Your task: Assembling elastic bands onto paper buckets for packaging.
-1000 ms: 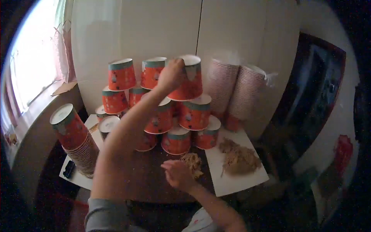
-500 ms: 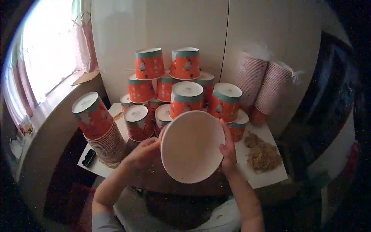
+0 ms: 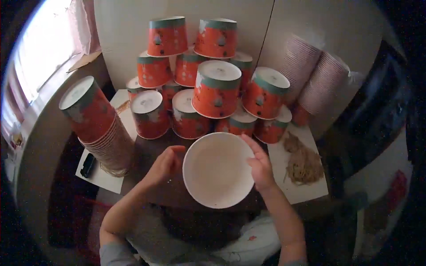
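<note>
A paper bucket [image 3: 217, 170] with a white inside and rim is tipped so that its mouth faces me above the dark table. My right hand [image 3: 259, 170] grips its right side, thumb over the rim and fingers behind the wall. Close beside the left rim, my left hand [image 3: 167, 166] is closed with its fingers curled. Whatever those fingers hold, if anything, is hidden. Behind the held bucket, upside-down orange paper buckets [image 3: 217, 95] with green bands and white bottoms are piled up.
A leaning stack of nested buckets [image 3: 95, 115] stands at the left, by a small black object [image 3: 87, 166]. Tan twine [image 3: 304, 166] lies in a tangle on a white board [image 3: 279, 186] at the right. Plastic-wrapped bucket stacks [image 3: 323, 82] lean on the back wall.
My left hand has come away from the bucket's left side and its fingers have curled. My right hand still grips the bucket, now turned slightly. The view has tilted downward.
</note>
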The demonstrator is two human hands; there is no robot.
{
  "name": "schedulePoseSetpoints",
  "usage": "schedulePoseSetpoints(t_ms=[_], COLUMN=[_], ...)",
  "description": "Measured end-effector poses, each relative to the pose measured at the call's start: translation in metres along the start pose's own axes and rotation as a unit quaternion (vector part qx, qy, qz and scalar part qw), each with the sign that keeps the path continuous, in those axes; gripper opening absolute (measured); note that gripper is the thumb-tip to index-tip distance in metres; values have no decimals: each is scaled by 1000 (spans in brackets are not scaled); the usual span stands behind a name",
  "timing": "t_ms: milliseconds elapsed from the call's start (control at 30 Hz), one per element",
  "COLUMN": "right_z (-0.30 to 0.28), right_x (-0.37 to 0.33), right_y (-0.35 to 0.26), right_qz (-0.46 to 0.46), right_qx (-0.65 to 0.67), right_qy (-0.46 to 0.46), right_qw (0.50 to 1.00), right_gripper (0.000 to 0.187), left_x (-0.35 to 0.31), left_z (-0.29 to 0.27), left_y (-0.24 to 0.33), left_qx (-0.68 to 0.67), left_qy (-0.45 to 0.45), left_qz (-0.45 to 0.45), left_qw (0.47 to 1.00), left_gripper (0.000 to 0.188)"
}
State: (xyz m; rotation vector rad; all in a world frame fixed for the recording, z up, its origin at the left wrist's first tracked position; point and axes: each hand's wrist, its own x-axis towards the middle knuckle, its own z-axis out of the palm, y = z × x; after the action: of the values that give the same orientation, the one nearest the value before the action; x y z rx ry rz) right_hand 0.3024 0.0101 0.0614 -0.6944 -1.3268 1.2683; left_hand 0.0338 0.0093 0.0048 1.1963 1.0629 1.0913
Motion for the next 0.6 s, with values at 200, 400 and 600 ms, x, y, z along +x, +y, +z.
schedulePoseSetpoints(t_ms=[200,400,600], right_z=[0,-65,-112], right_x=[6,16,0], right_y=[32,35,65], right_qz=[147,116,12], right_qx=[97,-229,-691], right_qy=[-46,6,-155], right_qw=[983,966,706], right_gripper=[44,21,18], left_x=[-16,-22,-26], left_z=[9,4,-2], left_y=[17,27,29], left_qx=[135,83,95], left_qy=[-45,41,22], left_qz=[2,-16,-91], left_qw=[990,996,991], left_gripper=[35,28,29])
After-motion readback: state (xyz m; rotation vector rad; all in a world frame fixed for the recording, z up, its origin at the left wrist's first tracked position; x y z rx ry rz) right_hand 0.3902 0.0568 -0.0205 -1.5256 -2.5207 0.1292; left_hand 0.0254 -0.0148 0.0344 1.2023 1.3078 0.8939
